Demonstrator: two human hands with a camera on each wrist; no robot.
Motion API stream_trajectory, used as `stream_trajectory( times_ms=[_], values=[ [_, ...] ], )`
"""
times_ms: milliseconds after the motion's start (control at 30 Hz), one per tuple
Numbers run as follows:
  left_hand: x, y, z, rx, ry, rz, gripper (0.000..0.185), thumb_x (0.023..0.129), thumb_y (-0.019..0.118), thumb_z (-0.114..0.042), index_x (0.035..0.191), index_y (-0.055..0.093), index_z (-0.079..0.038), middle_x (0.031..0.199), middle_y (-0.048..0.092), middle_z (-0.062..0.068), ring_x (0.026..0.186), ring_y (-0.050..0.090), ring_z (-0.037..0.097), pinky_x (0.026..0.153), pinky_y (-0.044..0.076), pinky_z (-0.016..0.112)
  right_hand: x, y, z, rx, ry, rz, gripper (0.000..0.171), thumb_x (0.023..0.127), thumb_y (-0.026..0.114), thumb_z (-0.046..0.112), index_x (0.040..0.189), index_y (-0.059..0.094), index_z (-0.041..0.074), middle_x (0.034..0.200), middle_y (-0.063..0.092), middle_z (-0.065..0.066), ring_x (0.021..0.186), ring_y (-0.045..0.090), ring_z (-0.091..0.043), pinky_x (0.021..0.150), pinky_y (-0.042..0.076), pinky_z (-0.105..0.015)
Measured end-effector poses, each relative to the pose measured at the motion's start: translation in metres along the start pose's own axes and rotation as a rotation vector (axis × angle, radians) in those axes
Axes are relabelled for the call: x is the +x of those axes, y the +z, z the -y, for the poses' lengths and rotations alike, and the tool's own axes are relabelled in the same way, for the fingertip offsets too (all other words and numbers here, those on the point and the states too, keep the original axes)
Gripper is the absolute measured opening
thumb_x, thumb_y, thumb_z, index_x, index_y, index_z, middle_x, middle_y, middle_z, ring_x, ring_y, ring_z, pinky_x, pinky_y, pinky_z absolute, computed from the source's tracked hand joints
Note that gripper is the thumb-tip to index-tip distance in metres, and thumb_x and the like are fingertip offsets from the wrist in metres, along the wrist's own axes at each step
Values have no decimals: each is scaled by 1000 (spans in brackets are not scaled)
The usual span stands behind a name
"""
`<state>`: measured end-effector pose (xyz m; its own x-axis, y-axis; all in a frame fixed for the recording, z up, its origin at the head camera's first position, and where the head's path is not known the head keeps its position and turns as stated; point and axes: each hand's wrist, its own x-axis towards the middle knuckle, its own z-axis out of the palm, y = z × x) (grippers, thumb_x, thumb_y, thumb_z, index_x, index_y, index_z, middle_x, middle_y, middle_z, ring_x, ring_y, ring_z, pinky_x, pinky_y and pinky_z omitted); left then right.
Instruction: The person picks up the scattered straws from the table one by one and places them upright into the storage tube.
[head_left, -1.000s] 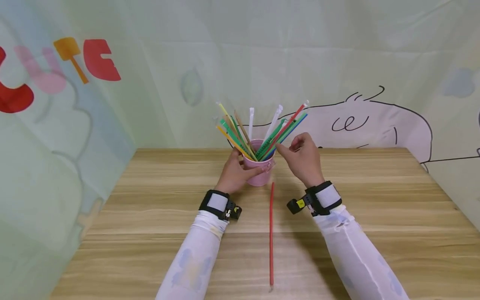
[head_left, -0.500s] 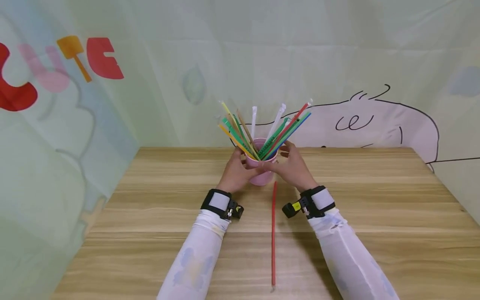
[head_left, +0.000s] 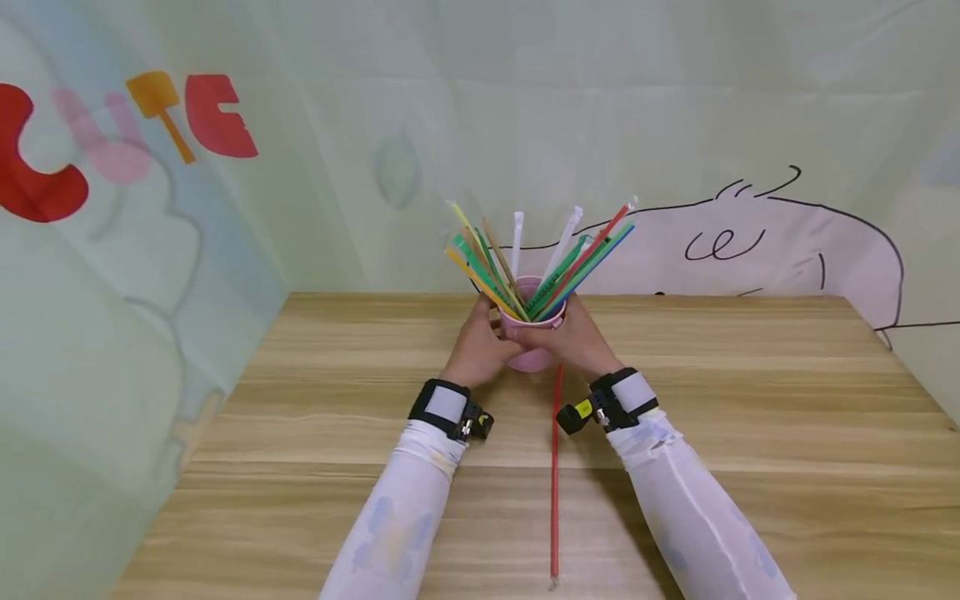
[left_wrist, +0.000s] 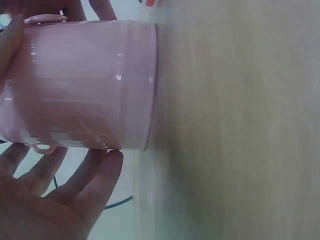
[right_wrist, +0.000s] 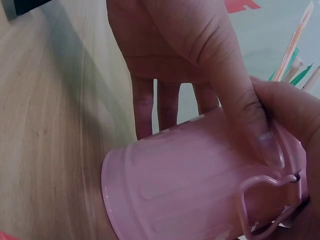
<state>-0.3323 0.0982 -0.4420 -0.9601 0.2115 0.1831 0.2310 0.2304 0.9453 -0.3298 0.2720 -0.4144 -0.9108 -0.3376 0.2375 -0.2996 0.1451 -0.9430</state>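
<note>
A small pink metal bucket [head_left: 531, 360] is between my two hands near the table's back edge. My left hand [head_left: 477, 342] grips its left side, fingers behind and thumb across the front. My right hand [head_left: 581, 342] holds the right side, its thumb overlapping the left one just under the rim. A fan of straws [head_left: 551, 267] in green, red, yellow, white and brown rises from the bucket. In the left wrist view the bucket's smooth wall [left_wrist: 75, 85] stands with its base close to the tabletop. The right wrist view shows a small wire handle loop [right_wrist: 245, 200] on it.
A single red straw [head_left: 555, 492] lies lengthwise on the wooden table [head_left: 337, 467], in front of the bucket and between my forearms. A printed cloth backdrop [head_left: 397, 117] hangs behind the table and along its left side.
My right hand, earlier pinching near the straws at the right, has come down onto the bucket's right side. My left hand stays on the bucket. The whole view has shifted slightly.
</note>
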Motion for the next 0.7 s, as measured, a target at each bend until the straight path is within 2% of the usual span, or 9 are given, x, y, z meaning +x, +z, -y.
stream_trajectory(
  times_ms=[233, 333, 533, 700],
  values=[
    [2, 1, 4, 15, 22, 5, 85, 84, 85, -20, 154, 36, -19, 151, 49, 9, 128, 62, 34, 95, 60, 38, 3, 1, -3, 14, -19, 31, 62, 89, 80, 6, 145, 53, 12, 131, 69, -14, 113, 73, -26, 105, 54, -36],
    [1, -1, 3, 50, 24, 13, 85, 86, 84, -21, 155, 36, -18, 152, 48, 10, 129, 61, 34, 96, 60, 38, 3, 3, -3, 25, -22, 41, 60, 90, 79, 6, 143, 53, 11, 126, 71, -16, 108, 75, -26, 102, 56, -34],
    [-2, -3, -1, 93, 23, 56, 86, 88, 83, -22, 157, 32, -13, 155, 42, 14, 135, 56, 35, 103, 57, 42, 7, 0, -7, -48, -35, 3, 65, 86, 84, 11, 144, 55, 14, 133, 68, -11, 120, 67, -23, 109, 50, -40],
    [-9, -6, -3, 193, -13, 33, 101, 84, 86, -36, 160, 26, -9, 156, 41, 16, 137, 50, 38, 111, 49, 49, 5, -5, -8, -93, -4, -7, 73, 83, 85, 12, 148, 52, 16, 136, 66, -9, 123, 63, -24, 109, 50, -44]
  ],
)
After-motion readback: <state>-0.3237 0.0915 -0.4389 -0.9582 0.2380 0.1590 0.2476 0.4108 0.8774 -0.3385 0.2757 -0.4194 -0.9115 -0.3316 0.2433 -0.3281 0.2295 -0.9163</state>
